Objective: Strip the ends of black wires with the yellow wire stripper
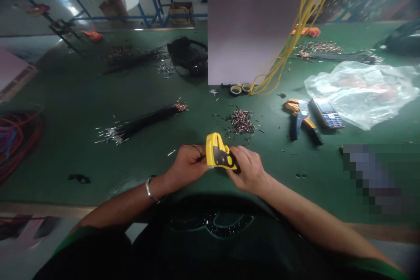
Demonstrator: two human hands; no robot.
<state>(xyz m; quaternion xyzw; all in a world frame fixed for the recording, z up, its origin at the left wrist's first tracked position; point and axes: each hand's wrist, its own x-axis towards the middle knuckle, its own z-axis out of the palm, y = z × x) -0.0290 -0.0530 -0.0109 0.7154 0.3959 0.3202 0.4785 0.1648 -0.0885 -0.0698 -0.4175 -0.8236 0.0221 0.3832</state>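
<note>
My right hand (247, 167) is closed around the black handle of a yellow wire stripper (215, 151), whose head points up and away from me. My left hand (185, 164) is pinched closed right beside the tool's left side. A thin black wire (196, 148) curves over its fingers, and its end at the tool is hidden. Just beyond the tool lies a pile of small copper-coloured and black pieces (242, 121). To the left rests a bundle of black wires (147, 120) with silvery tips at one end and copper-coloured tips at the other.
An orange-and-blue hand tool (302, 118) lies beside a keypad phone (326, 113) and a clear plastic bag (364, 92). Yellow wires (288, 48) hang before a pale upright panel (252, 22), with tape rolls (235, 90) at its foot. Red cables (16, 140) lie far left.
</note>
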